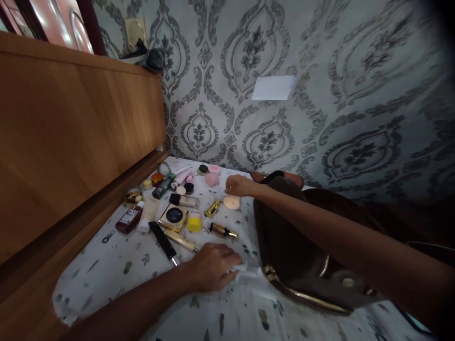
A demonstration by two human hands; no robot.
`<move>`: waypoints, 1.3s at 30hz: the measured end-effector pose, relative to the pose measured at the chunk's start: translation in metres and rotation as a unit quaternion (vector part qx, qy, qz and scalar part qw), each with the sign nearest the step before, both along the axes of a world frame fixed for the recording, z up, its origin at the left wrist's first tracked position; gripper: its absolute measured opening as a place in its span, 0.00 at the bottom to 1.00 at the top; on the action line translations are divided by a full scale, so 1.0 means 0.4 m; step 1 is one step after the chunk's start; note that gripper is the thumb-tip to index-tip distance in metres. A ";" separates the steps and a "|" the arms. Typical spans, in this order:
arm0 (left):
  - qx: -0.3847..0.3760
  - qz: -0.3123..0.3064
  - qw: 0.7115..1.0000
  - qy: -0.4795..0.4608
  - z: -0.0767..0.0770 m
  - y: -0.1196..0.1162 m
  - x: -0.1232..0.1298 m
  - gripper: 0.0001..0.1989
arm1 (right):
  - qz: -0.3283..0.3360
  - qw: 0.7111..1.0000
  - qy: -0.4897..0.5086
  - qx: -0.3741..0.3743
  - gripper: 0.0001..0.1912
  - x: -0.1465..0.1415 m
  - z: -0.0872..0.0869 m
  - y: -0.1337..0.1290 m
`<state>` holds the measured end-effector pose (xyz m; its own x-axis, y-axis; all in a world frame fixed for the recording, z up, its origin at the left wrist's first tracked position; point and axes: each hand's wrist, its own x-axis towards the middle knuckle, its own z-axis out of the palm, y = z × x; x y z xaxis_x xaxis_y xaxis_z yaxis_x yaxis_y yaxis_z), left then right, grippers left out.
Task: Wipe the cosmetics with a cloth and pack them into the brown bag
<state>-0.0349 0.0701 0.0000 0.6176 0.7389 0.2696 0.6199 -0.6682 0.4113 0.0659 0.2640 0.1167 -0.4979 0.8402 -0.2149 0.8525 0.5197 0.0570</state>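
Handbag (284, 241): sits dark brown, partly covered by right forearm (320, 227); fades into shadow on far side.
Right hand (237, 184): curls at peach round compact (232, 203), fingertips hidden; cannot tell whether gripping.
Left hand (215, 266): pinches thin, blurred white wrap (249, 271).
Cosmetics (174, 215): lie left of handbag, labels unreadable.
Surface: wears leaf-print white cloth (106, 279).
Room: shows damask wallpaper (202, 94), wooden cabinet (81, 109).
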 end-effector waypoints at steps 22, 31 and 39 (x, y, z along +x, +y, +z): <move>-0.028 -0.024 0.999 0.004 0.005 -0.004 -0.025 0.10 | 0.205 0.966 0.145 -0.059 0.39 -0.251 -0.148 -0.264; -0.100 0.102 0.933 -0.329 0.005 0.008 -0.017 0.11 | 0.057 0.792 0.572 -0.209 0.39 -0.077 -0.023 -0.328; -0.093 0.256 0.799 -0.536 0.038 0.046 -0.045 0.25 | -0.064 0.371 0.827 -0.418 0.24 0.103 -0.105 -0.473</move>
<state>-0.0527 0.0884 0.0152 -0.2910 0.9093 0.2973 0.0174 -0.3057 0.9520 0.1070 0.0748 0.0748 -0.4967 0.8639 0.0831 -0.6166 -0.2839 -0.7343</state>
